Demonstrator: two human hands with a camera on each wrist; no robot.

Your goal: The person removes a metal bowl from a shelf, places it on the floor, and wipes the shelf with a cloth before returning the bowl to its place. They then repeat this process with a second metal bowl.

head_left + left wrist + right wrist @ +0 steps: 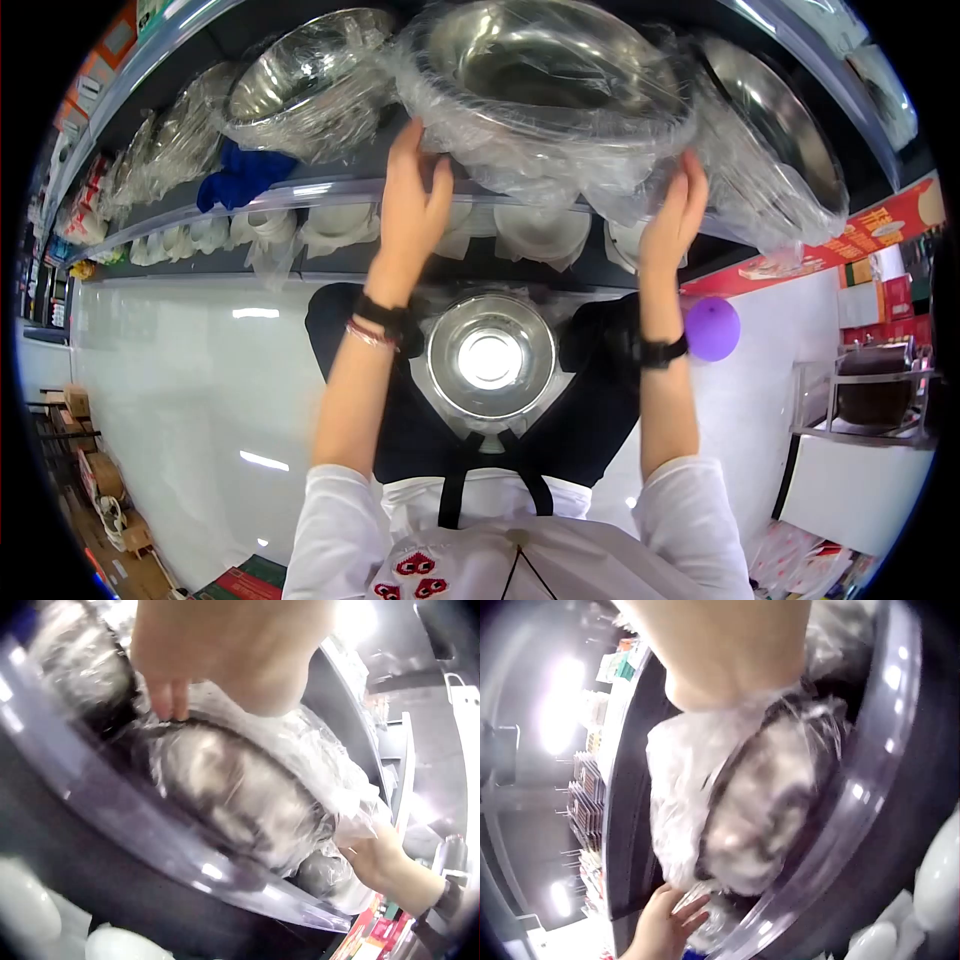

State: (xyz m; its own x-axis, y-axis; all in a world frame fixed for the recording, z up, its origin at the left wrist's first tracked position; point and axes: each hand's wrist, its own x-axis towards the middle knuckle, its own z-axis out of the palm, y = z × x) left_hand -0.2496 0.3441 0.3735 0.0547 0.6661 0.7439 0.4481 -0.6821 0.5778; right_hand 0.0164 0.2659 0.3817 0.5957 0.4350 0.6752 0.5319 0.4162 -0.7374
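Observation:
A large steel basin (pixel 550 110) in clear plastic wrap sits on the shelf in front of me. At its left side is my left hand (pixel 412 200), thumb and fingers apart, fingertips at the plastic. My right hand (pixel 676 215) reaches up on the other side with extended fingers at the wrap. The left wrist view shows the wrapped basin (pixel 232 787) between both hands, the right hand's fingers partly hidden by plastic. In the right wrist view my left hand (pixel 664 919) has spread fingers beside the wrap. An unwrapped steel bowl (pixel 490 355) stands low between my legs.
More wrapped basins flank it, one left (pixel 310 75) and one right (pixel 770 120). A clear shelf edge strip (pixel 330 192) runs in front. White bowls (pixel 540 235) stand on the shelf below. A blue cloth (pixel 245 175) lies left, and a purple balloon (pixel 712 328) is beside my right forearm.

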